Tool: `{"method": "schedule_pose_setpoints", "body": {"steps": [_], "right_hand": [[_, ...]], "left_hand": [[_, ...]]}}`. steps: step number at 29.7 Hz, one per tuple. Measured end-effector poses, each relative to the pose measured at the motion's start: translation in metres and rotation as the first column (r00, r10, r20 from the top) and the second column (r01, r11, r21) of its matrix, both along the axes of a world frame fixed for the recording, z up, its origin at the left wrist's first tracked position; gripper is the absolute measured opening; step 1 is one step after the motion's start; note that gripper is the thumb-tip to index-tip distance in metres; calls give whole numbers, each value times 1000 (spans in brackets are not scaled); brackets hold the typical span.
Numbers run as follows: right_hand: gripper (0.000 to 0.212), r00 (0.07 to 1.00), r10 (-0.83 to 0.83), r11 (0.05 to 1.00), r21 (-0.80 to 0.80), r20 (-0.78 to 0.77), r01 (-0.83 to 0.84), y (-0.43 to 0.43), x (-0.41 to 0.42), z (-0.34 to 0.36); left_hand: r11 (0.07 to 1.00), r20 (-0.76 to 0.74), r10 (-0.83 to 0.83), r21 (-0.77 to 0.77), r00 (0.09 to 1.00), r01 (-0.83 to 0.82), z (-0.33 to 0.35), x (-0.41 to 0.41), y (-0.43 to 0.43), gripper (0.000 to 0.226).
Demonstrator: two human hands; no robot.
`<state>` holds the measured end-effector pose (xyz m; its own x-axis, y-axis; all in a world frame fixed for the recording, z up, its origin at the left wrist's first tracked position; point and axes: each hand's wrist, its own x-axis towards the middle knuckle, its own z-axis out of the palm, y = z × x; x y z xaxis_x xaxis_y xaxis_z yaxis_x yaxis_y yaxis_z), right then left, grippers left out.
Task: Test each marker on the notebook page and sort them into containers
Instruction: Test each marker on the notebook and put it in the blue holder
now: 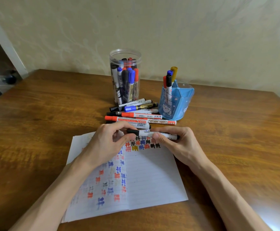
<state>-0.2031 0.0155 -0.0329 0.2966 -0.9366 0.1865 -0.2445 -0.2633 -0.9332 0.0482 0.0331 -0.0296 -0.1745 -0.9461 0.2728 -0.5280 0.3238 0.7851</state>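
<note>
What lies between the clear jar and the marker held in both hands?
Head view: a pile of loose markers lies flat on the table between clear jar and held marker.

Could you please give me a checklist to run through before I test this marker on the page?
1. Marker secured: ok. The left hand pinches the cap end of the black-capped marker and the right hand grips its barrel.
2. Tip exposed: not ok. The black cap is on.
3. Room to write: ok. The notebook page has blank lines below the test marks.
4. Containers ready: ok. The clear jar and blue holder stand upright and open.
5. Marker has ink: cannot tell.
6. More markers to test: ok. A loose pile lies in front of the containers.
</note>
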Motion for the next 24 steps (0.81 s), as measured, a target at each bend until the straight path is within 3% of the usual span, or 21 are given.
{"method": "schedule_pose_setpoints", "body": {"steps": [3,6,11,17,24], "right_hand": [[30,998,-44,999,-27,44,45,-3,-2,-1],[35,979,-198,976,-82,41,201,-3,-2,3],[27,840,-531,821,-177,113,543,-11,-12,-1],[72,872,-489,872,-48,-21,488,-11,-12,0],[81,899,-430,903,-45,-77,428,-15,-10,-5]], "left_hand": [[1000,-64,-24,-21,998,23,9,-2,-1,25],[997,-110,-14,-72,994,6,19,-10,-4,22],[982,-210,-5,-185,978,-35,46,-31,-13,19],[946,-302,-15,-313,953,-84,79,-58,-27,20],[903,-297,6,-408,955,-133,100,-82,-46,22]]}}
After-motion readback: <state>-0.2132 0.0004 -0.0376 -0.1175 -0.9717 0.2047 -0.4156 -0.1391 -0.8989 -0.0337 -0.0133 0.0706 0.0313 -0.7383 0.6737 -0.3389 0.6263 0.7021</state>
